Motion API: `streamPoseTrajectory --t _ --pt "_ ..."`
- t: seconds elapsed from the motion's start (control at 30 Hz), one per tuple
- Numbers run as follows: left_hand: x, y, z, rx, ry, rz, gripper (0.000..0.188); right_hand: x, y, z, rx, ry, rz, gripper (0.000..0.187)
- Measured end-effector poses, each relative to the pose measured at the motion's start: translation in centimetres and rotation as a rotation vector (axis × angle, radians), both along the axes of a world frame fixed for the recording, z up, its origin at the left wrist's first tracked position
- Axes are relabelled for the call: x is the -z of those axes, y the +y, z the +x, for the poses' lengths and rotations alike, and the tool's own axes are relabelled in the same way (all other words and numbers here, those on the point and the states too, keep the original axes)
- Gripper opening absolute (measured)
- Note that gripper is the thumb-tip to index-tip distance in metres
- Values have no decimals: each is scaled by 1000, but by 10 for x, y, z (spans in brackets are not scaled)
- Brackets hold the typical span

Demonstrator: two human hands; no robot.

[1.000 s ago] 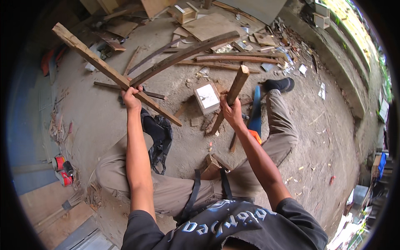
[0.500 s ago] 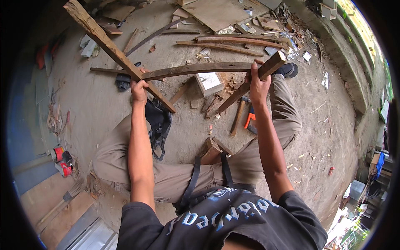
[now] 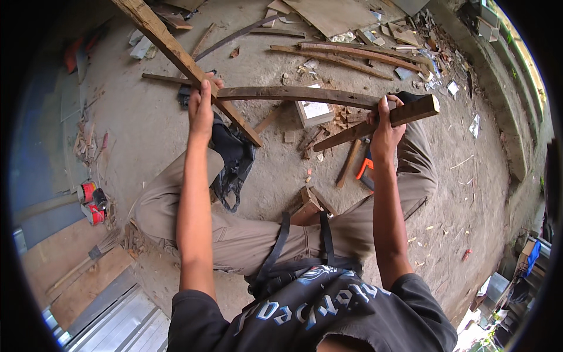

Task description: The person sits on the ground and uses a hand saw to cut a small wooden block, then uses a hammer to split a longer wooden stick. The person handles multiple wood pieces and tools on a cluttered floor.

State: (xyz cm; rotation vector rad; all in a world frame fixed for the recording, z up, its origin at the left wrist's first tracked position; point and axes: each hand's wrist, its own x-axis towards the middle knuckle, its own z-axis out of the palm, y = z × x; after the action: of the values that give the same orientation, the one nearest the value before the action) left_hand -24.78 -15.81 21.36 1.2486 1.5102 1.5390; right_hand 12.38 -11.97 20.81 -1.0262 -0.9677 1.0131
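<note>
A joined wooden frame is held up in front of me. Its long beam (image 3: 161, 38) slants from the upper left down toward the middle, and a crosspiece (image 3: 293, 94) runs from it to a shorter post (image 3: 404, 114) on the right. My left hand (image 3: 204, 108) is closed around the joint of long beam and crosspiece. At the other end, my right hand (image 3: 387, 132) grips the post where the crosspiece meets it. Below the post lie a hammer, its wooden handle (image 3: 349, 164) showing, and an orange-and-black handled tool (image 3: 366, 167).
A black plastic bag (image 3: 231, 170) lies by my left knee. Beyond the frame are a white-topped block (image 3: 315, 111), loose wood strips (image 3: 358, 56) and scattered scraps. Red cans (image 3: 91, 202) stand at the left. Concrete steps (image 3: 504, 88) rise at the right.
The post's near-camera end has swung right and downward, so it lies flatter. My right hand turned with it. The view has shifted slightly; both hands keep their hold.
</note>
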Motion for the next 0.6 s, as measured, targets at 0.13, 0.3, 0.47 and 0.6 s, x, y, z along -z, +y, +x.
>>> streamPoseTrajectory --t 0.13,0.3,0.47,0.6 --pt "-8 15 24 -183 11 128 50 -27 -2 11 55 -19 17 20" --pt "-52 56 40 -163 44 299 48 -64 4 26 58 -100 127 20" --pt "-30 103 27 -118 -9 411 45 -51 6 12 100 -180 125 22" --pt "16 101 26 -190 12 393 51 -15 24 18 53 -192 107 23"
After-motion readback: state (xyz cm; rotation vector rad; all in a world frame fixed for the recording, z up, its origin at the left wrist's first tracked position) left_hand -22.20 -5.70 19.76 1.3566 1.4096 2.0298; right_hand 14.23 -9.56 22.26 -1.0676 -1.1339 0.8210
